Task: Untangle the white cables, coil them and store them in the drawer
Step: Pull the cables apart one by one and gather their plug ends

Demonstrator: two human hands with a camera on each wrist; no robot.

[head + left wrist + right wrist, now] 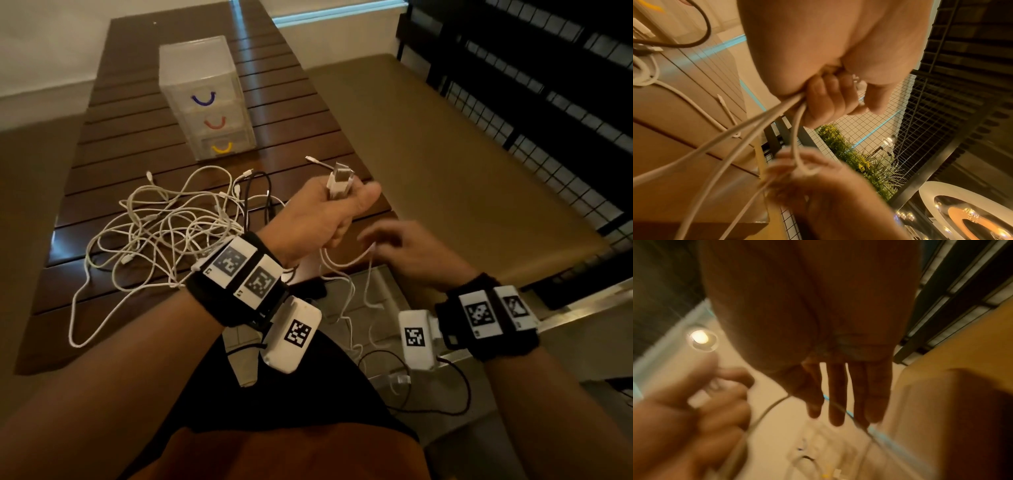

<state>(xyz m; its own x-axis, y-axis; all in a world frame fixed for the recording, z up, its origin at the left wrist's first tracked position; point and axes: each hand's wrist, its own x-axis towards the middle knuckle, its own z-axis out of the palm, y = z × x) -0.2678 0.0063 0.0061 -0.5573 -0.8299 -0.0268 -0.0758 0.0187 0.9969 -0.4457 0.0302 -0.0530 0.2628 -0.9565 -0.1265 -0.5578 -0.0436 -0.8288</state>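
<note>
My left hand (337,207) is raised over the table's near right corner and grips a folded bundle of white cable (339,180), whose loops stick out above the fist. Strands hang from below the fist (777,112). My right hand (385,241) is just to the right and lower, blurred, with straight spread fingers (837,395); a hanging loop (807,168) lies against them. A tangle of white cables (161,233) lies on the dark slatted table (137,137). The clear drawer unit (205,92) stands behind it, all drawers closed.
A black cable (267,192) lies mixed into the tangle's right side. An olive cushioned bench (445,164) runs along the table's right, with a black grid fence (548,102) behind. Cable strands trail off the table's near edge toward my lap.
</note>
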